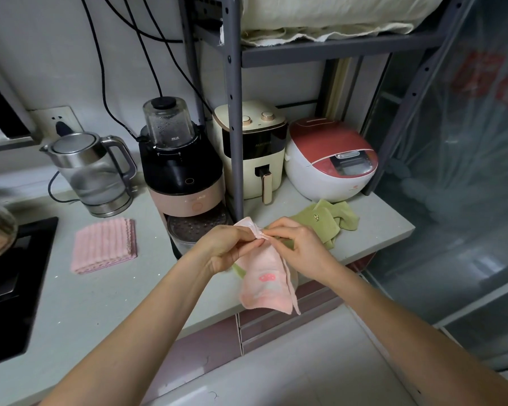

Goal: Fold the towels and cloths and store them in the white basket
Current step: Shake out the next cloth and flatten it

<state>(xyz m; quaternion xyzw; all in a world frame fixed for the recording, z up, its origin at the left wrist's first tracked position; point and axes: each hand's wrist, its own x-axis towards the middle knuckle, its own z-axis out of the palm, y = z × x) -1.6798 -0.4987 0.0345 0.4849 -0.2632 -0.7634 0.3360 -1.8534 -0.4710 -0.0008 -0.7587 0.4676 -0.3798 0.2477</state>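
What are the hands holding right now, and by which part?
Both the left hand and the right hand pinch the pink cloth at its bunched top edge; the rest hangs down past the counter edge.

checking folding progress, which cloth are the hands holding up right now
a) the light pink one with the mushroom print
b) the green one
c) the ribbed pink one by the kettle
a: both hands, left and right, pinch the top edge of the light pink cloth, which hangs below them.
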